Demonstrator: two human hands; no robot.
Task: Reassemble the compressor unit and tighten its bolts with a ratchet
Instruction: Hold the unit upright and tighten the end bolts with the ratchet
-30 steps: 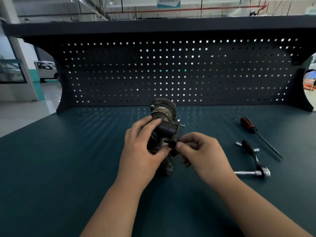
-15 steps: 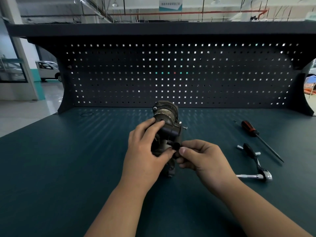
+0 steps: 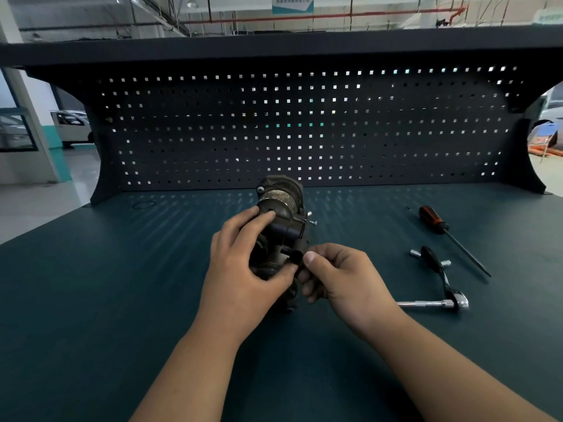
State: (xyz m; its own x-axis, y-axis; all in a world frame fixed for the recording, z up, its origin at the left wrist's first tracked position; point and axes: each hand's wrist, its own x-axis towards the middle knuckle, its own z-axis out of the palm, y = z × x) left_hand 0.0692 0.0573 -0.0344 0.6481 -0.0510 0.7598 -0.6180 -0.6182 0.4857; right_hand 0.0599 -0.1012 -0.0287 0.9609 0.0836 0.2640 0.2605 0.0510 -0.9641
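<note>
The dark metal compressor unit (image 3: 281,205) stands upright on the teal workbench (image 3: 91,284), just in front of me. My left hand (image 3: 243,269) grips its body from the left, fingers curled over the top housing. My right hand (image 3: 338,275) pinches a small black round part (image 3: 296,256) at the unit's lower right side. Two small bolts (image 3: 310,217) stick out of the unit's right flank. The ratchet (image 3: 441,281), with a black handle and a chrome extension, lies on the bench to the right, untouched.
A screwdriver (image 3: 447,236) with a red and black handle lies beyond the ratchet at the right. A dark pegboard (image 3: 304,126) rises along the back edge of the bench. Bare bench surface stretches to the left and toward me.
Both hands and the unit keep almost the same pose. My right thumb and fingers have shifted slightly on the small black part.
</note>
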